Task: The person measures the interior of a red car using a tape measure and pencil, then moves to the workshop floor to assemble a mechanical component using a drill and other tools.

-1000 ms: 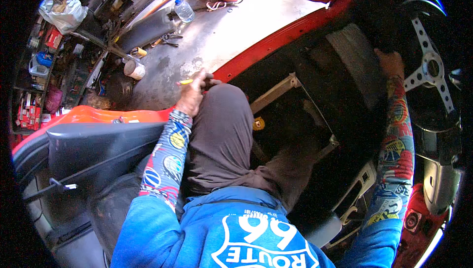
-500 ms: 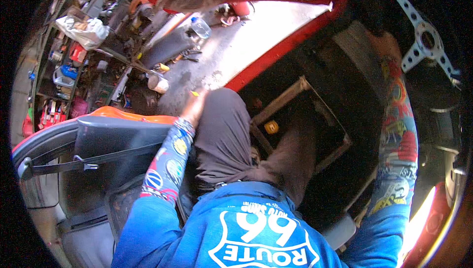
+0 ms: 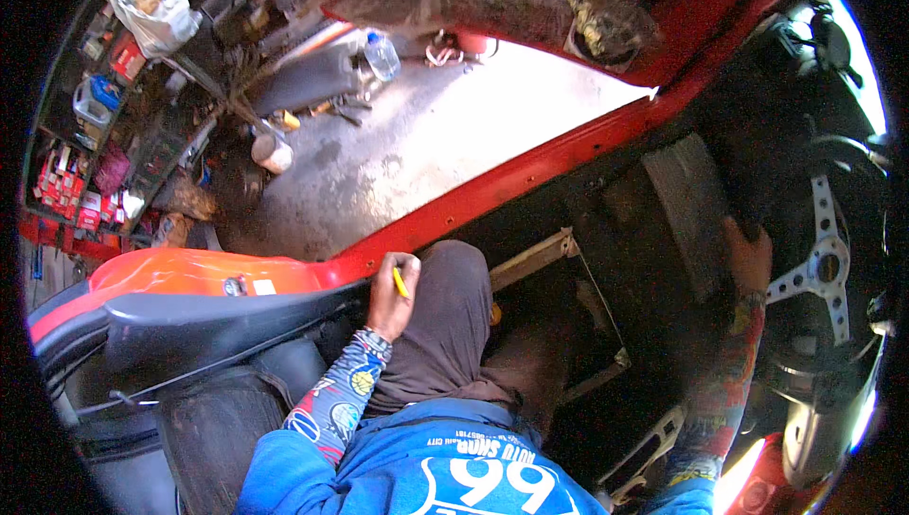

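The yellow stick (image 3: 401, 283) looks like smooth plastic to me; the sill (image 3: 507, 190) is glossy painted metal; the spokes (image 3: 801, 280), satin bare metal; the trousers (image 3: 440, 326), matt cloth; I read the bottle (image 3: 382, 59) as clear plastic, the bag (image 3: 159, 25) as wrinkled plastic.

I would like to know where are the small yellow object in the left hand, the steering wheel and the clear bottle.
Small yellow object (image 3: 401, 282): head view, middle of its exposed length.
Steering wheel (image 3: 828, 269): head view, its hub.
Clear bottle (image 3: 383, 61): head view, its body.

Yel. stick (image 3: 401, 283); blue, wht.-printed shirt (image 3: 379, 477); multicol. patterned sleeves (image 3: 343, 398); brn. trousers (image 3: 437, 330); red sill (image 3: 490, 201)
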Tool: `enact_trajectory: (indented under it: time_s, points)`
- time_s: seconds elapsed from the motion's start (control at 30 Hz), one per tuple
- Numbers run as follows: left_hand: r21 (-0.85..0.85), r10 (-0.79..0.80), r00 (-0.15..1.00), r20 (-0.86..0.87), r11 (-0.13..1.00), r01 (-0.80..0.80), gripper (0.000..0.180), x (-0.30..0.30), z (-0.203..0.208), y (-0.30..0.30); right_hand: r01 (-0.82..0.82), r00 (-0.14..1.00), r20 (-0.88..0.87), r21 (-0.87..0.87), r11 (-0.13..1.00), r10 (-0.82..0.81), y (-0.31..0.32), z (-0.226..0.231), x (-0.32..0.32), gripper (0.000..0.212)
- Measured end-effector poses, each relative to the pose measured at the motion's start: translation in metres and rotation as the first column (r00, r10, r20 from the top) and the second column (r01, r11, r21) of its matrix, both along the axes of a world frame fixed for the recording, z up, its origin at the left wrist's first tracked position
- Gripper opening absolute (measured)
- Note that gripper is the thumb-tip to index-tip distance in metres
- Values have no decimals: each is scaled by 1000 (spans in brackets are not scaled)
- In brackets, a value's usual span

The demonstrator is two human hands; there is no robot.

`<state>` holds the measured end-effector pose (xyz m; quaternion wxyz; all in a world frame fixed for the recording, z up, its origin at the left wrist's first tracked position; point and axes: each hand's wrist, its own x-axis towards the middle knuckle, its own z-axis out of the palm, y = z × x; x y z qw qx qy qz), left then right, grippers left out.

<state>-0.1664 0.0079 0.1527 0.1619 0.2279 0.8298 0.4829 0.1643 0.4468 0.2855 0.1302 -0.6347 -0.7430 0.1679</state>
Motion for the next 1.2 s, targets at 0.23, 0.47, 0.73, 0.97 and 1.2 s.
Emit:
enact_trajectory:
  time_s: [0.23,0.47,0.73,0.97,1.2]
  points:
    - [-122,289,865,411,957,-262,49,-2,-7,24,-34,992,119,-86,996,44,-15,-3,22,62]
    - [-197,454,858,239,888,-415,41,0,48,91,-32,997,58,-283,958,51,-26,12,35,54]
    - [-243,662,739,126,743,-624,54,-39,130,108,-96,995,-37,-643,760,95,16,21,46,40]
    - [120,515,780,357,802,-585,49,-57,251,165,-358,926,-171,-679,641,336,33,24,44,19]
    - [-358,74,971,-226,921,-153,23,-32,188,259,-199,977,-40,-538,819,211,4,8,47,34]
